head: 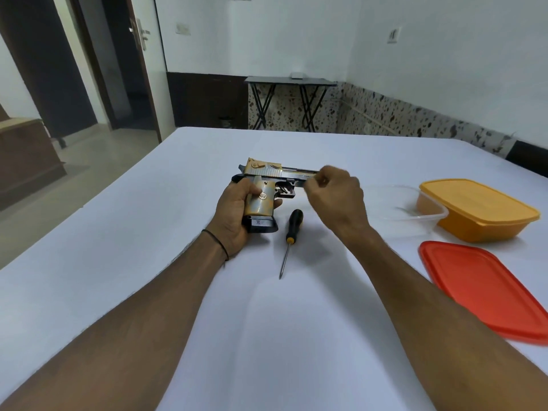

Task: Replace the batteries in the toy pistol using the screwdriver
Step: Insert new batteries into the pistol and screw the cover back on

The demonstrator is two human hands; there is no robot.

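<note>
A gold-and-silver toy pistol (271,173) with a black base is held just above the white table (148,232), barrel pointing right. My left hand (234,215) wraps around its grip. My right hand (335,194) is curled over the barrel's front end, fingers pinched at its underside; whether something small sits between those fingers is hidden. A screwdriver (290,238) with a black-and-orange handle lies on the table between my two hands, tip toward me, touched by neither hand.
To the right stand an orange-lidded tub (480,210) and a clear plastic container (394,200) beside it. A red lid (486,292) lies flat near the right edge. A small black folding table (290,81) stands by the far wall.
</note>
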